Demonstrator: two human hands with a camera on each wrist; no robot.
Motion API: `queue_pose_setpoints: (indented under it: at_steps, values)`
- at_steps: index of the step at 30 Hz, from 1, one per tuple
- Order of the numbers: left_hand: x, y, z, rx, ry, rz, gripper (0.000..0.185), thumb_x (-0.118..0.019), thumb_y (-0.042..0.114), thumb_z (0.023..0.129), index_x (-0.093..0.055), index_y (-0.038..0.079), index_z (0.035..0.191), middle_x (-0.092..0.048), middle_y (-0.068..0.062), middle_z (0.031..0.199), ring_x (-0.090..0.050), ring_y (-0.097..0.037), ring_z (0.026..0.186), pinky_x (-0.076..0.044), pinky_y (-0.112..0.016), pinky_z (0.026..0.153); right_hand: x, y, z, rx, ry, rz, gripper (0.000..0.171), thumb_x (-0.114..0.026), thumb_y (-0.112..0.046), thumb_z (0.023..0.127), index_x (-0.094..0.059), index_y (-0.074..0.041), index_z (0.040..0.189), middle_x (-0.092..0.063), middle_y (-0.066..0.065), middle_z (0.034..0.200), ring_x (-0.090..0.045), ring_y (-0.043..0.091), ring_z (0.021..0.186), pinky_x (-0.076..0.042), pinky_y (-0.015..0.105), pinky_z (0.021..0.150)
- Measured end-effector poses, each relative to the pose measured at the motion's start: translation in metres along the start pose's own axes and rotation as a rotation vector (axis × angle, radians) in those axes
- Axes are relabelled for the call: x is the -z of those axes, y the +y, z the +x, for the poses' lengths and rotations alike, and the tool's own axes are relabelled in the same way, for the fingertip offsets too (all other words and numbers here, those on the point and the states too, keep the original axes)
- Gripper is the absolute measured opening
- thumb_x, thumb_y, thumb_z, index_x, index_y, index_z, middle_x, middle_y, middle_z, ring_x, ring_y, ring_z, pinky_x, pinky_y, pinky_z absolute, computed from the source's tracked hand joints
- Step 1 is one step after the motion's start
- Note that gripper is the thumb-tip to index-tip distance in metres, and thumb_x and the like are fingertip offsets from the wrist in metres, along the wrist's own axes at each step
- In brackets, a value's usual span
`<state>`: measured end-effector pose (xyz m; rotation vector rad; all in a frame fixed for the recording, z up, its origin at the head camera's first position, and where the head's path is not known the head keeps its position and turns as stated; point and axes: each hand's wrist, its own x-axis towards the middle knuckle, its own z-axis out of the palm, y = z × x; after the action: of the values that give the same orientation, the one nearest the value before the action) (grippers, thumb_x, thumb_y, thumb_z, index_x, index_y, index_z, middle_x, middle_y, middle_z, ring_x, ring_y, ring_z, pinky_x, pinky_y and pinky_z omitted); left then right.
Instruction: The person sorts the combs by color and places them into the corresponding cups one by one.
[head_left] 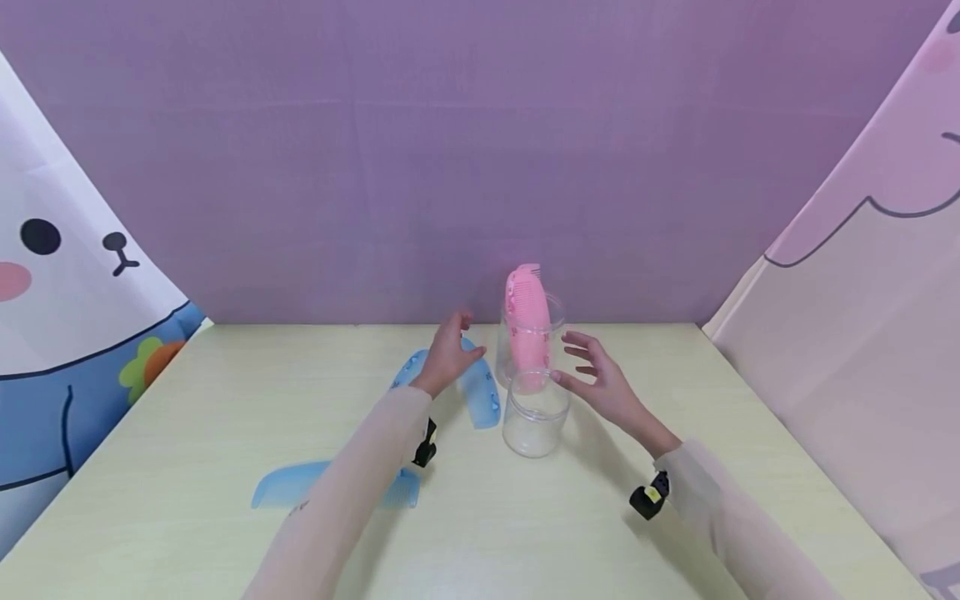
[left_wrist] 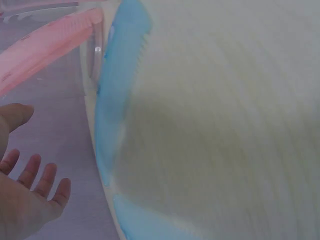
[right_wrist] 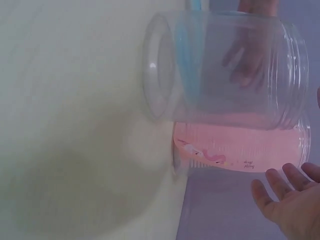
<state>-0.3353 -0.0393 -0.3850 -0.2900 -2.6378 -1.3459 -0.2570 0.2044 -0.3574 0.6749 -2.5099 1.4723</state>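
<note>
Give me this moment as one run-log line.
left hand: open, above blue combs | right hand: open, beside jars | pink comb: upright in far jar | near jar: empty

Two clear jars (head_left: 534,412) and blue combs (head_left: 480,392) crowd the centre; table (head_left: 675,542) edges lie open.

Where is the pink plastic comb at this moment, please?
In the head view, the pink plastic comb stands upright in the rear clear plastic jar, just behind the empty front clear jar, between the open left hand and right hand.
</note>
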Motion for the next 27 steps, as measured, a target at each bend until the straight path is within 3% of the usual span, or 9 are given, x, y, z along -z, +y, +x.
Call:
queue_pose_setpoints:
  at_steps: [4,15,20,27]
  values:
    - [-0.003,-0.001,-0.002,0.035,-0.017,0.050,0.057,-0.068,0.013,0.080,-0.039,0.007,0.129,-0.046,-0.014,0.128,-0.045,-0.030,0.119,-0.042,-0.040,0.098,-0.002,0.015,-0.004,0.023,-0.028,0.010,0.060,-0.064,-0.013,0.085,-0.033,-0.004,0.136,-0.039,0.019,0.139,-0.040,0.036,0.126,-0.038,0.054,0.098]
    - [-0.008,-0.005,-0.010,0.080,-0.097,0.220,0.064,-0.071,0.021,0.079,-0.038,0.012,0.133,-0.042,-0.016,0.131,-0.043,-0.035,0.117,-0.041,-0.046,0.097,-0.006,0.023,-0.017,0.058,-0.163,0.056,0.059,-0.062,-0.010,0.086,-0.031,0.001,0.135,-0.038,0.019,0.139,-0.041,0.039,0.124,-0.040,0.055,0.095]
    - [-0.010,-0.008,-0.013,0.082,-0.145,0.263,0.066,-0.071,0.025,0.078,-0.037,0.013,0.134,-0.040,-0.017,0.133,-0.043,-0.038,0.116,-0.039,-0.052,0.097,-0.009,0.026,-0.020,0.072,-0.204,0.063,0.063,-0.064,-0.008,0.083,-0.030,0.004,0.135,-0.036,0.023,0.139,-0.042,0.042,0.122,-0.040,0.056,0.094]
    - [-0.015,-0.011,-0.014,0.102,-0.195,0.304,0.067,-0.070,0.030,0.080,-0.036,0.013,0.135,-0.034,-0.019,0.139,-0.040,-0.041,0.119,-0.034,-0.057,0.100,-0.013,0.026,-0.023,0.060,-0.214,0.041,0.066,-0.066,-0.011,0.082,-0.031,0.000,0.137,-0.041,0.024,0.134,-0.043,0.043,0.120,-0.043,0.052,0.093]
